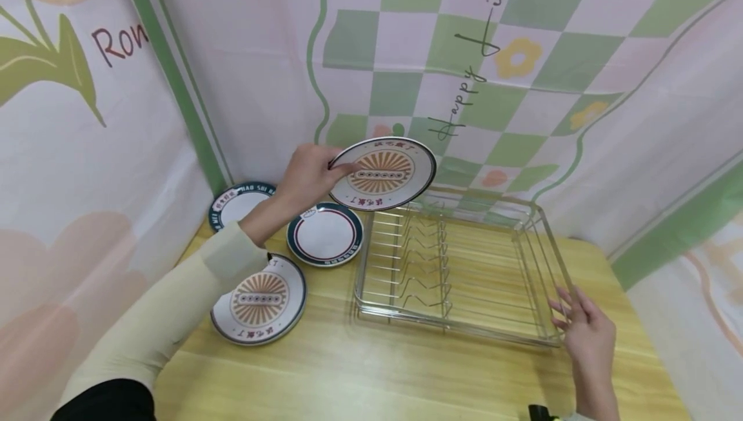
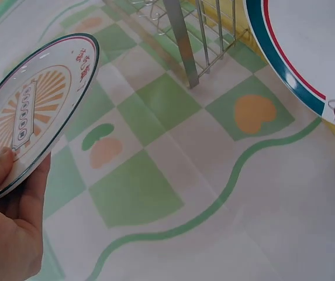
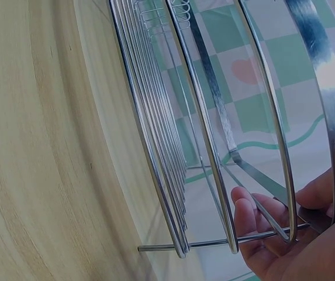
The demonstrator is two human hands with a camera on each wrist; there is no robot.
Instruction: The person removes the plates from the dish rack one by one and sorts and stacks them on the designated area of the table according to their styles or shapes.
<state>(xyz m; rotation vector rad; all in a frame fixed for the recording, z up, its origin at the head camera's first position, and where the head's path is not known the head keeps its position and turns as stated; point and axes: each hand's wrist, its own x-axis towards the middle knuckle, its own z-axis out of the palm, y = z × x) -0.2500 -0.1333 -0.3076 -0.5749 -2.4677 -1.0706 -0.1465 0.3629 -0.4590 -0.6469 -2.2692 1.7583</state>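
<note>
My left hand [image 1: 309, 179] pinches the rim of a white plate [image 1: 386, 173] with an orange sunburst print, thumb on the face and fingers behind. The plate is raised above the back left of a metal dish rack [image 1: 487, 266], also in the left wrist view, where the held plate [image 2: 38, 99] is tilted. At the rack's front right corner my right hand [image 1: 589, 331] grips the frame; in the right wrist view its fingers [image 3: 255, 228] curl around the wire side. The rack has a row of bent wire dividers on its left.
Left of the rack lie a green-rimmed plate [image 1: 325, 235], another green-rimmed plate [image 1: 235, 205] partly behind my left arm, and a sunburst plate [image 1: 261, 302] nearer me. All rest on a wooden table [image 1: 371, 369]. A patterned cloth [image 1: 267, 53] hangs behind it.
</note>
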